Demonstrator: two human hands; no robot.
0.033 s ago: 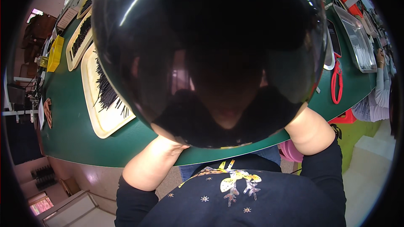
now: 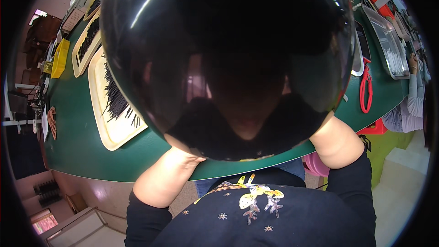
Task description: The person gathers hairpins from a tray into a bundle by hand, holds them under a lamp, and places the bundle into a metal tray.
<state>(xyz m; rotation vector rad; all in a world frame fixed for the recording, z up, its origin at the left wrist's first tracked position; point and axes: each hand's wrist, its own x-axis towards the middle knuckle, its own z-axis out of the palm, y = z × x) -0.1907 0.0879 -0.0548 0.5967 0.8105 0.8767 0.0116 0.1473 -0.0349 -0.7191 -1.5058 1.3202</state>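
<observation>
Black glossy dome (image 2: 228,59): fills your view, held up between both forearms above the green table (image 2: 82,146). Your hands: hidden behind it, grip cannot be told. Cream tray (image 2: 112,132) of dark sticks: left. Red loop (image 2: 366,89): right.

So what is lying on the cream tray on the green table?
The cream tray holds thin dark sticks. The big black dome covers its right part and both hands.
</observation>
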